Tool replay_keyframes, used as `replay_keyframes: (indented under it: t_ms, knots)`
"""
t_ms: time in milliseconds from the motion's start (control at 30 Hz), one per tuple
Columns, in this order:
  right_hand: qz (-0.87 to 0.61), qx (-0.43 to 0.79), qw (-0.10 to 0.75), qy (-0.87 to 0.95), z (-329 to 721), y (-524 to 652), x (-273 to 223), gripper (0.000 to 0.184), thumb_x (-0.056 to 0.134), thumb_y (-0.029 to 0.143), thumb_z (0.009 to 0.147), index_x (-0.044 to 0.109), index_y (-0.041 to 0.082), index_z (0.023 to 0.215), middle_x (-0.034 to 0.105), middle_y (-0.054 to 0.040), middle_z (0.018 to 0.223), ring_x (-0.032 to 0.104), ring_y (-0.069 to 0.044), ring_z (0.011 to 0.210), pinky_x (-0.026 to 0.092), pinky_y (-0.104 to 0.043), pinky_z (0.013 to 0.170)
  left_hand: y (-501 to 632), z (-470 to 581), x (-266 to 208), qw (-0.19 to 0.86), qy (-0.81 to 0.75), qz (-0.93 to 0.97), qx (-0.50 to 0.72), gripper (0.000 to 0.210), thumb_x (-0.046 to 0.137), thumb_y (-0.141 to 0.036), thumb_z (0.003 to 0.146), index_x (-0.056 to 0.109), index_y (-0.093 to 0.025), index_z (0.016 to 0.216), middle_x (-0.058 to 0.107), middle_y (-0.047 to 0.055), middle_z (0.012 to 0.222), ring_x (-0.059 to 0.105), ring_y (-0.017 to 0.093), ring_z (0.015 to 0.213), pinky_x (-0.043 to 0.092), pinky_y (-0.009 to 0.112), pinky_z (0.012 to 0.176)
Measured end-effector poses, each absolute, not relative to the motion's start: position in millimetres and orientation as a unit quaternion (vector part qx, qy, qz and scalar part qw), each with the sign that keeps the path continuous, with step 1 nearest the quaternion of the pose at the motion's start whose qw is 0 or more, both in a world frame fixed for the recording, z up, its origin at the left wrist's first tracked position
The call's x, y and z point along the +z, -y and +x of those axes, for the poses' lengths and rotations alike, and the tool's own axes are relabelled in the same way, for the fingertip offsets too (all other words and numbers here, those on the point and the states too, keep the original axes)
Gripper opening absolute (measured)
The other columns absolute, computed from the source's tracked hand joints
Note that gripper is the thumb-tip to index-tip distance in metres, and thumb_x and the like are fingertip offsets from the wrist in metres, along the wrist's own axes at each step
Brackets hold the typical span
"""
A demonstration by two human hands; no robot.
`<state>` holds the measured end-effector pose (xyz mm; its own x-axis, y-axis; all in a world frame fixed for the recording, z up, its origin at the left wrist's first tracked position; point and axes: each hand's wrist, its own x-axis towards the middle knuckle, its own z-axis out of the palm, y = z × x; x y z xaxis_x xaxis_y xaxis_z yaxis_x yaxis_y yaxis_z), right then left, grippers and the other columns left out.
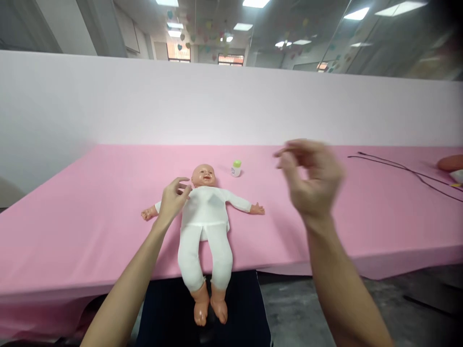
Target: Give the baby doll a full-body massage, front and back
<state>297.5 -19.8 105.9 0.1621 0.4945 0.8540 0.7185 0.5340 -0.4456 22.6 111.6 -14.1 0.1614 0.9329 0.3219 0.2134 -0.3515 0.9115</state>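
A baby doll (pixel 204 207) in white clothes lies on its back on the pink-covered table (pixel 108 231), arms spread out. Its bare feet hang past the front edge. My left hand (pixel 174 196) is beside the doll's shoulder, fingers loosely curved and apart, with nothing in them. Whether it touches the clothing I cannot tell. Up in the air to the right is my right hand (pixel 314 178), blurred by motion. Its fingers are loosely bent with the thumb apart, and no held thing shows. A small white bottle with a green cap (pixel 236 168) stands upright near the doll's head.
Thin black cables (pixel 401 167) run across the table at the right. An orange and white object (pixel 450 164) is cut off at the right edge. A white partition (pixel 202 103) rises behind the table. Dark cloth (pixel 242 308) lies below the doll's feet.
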Motion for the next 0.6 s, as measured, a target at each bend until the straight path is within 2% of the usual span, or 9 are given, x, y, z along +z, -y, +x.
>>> replay_keyframes:
  t_ms: [100, 167, 233, 333, 400, 467, 533, 600]
  knots:
    - [-0.561, 0.022, 0.541, 0.627, 317, -43, 65, 0.016, 0.064, 0.032, 0.096, 0.070, 0.020, 0.105, 0.074, -0.0041, 0.095, 0.068, -0.017, 0.077, 0.057, -0.032, 0.070, -121, 53, -14, 0.382, -0.386, 0.690, 0.479, 0.021, 0.067, -0.036, 0.088, 0.072, -0.021, 0.102, 0.076, 0.004, 0.089, 0.070, 0.017, 0.065, 0.056, 0.029, 0.064]
    - [-0.645, 0.093, 0.478, 0.589, 335, -83, 28, 0.018, 0.060, 0.029, 0.096, 0.070, 0.018, 0.106, 0.076, -0.0066, 0.102, 0.069, -0.017, 0.083, 0.056, -0.031, 0.077, -125, 83, -8, 0.437, -0.345, 0.684, 0.471, 0.018, 0.066, -0.033, 0.089, 0.074, -0.020, 0.099, 0.077, 0.007, 0.095, 0.072, 0.019, 0.071, 0.057, 0.032, 0.070]
    - [-0.674, 0.096, 0.460, 0.569, 351, -113, -4, 0.019, 0.057, 0.023, 0.094, 0.070, 0.017, 0.107, 0.076, -0.0101, 0.112, 0.070, -0.020, 0.091, 0.056, -0.033, 0.085, -131, 118, -2, 0.545, -0.312, 0.637, 0.447, 0.017, 0.067, -0.028, 0.090, 0.074, -0.018, 0.102, 0.078, 0.009, 0.099, 0.074, 0.021, 0.081, 0.058, 0.033, 0.077]
    - [-0.699, 0.077, 0.447, 0.553, 366, -139, -33, 0.025, 0.051, 0.019, 0.093, 0.069, 0.017, 0.110, 0.075, -0.0124, 0.114, 0.070, -0.023, 0.096, 0.055, -0.040, 0.093, -152, 171, 1, 0.720, -0.294, 0.479, 0.406, 0.013, 0.067, -0.021, 0.092, 0.072, -0.016, 0.102, 0.077, 0.012, 0.108, 0.074, 0.021, 0.098, 0.056, 0.032, 0.092]
    - [-0.705, 0.061, 0.440, 0.553, 372, -151, -41, 0.034, 0.049, 0.019, 0.092, 0.067, 0.016, 0.120, 0.072, -0.0144, 0.122, 0.068, -0.027, 0.104, 0.052, -0.046, 0.100, -172, 201, -2, 0.767, -0.316, 0.394, 0.395, 0.008, 0.064, -0.021, 0.096, 0.069, -0.015, 0.097, 0.075, 0.014, 0.110, 0.072, 0.020, 0.103, 0.054, 0.031, 0.097]
    - [-0.699, 0.036, 0.432, 0.569, 379, -162, -46, 0.046, 0.046, 0.019, 0.092, 0.060, 0.013, 0.135, 0.063, -0.0181, 0.139, 0.061, -0.031, 0.123, 0.046, -0.050, 0.110, -192, 224, -10, 0.771, -0.345, 0.359, 0.397, 0.016, 0.057, -0.027, 0.102, 0.065, -0.015, 0.093, 0.073, 0.016, 0.110, 0.070, 0.020, 0.108, 0.053, 0.029, 0.099]
    - [-0.681, 0.005, 0.408, 0.608, 387, -173, -53, 0.057, 0.041, 0.017, 0.092, 0.050, 0.009, 0.148, 0.049, -0.0202, 0.155, 0.046, -0.032, 0.143, 0.037, -0.052, 0.120, -209, 241, -18, 0.765, -0.361, 0.348, 0.403, 0.027, 0.051, -0.038, 0.106, 0.063, -0.016, 0.094, 0.071, 0.017, 0.111, 0.068, 0.020, 0.112, 0.052, 0.029, 0.098]
    - [-0.654, -0.019, 0.368, 0.660, 398, -184, -61, 0.063, 0.037, 0.015, 0.092, 0.041, 0.008, 0.155, 0.042, -0.0189, 0.162, 0.034, -0.031, 0.152, 0.030, -0.054, 0.126, -221, 252, -25, 0.765, -0.365, 0.341, 0.407, 0.037, 0.050, -0.052, 0.105, 0.062, -0.017, 0.097, 0.070, 0.017, 0.111, 0.067, 0.022, 0.114, 0.052, 0.030, 0.096]
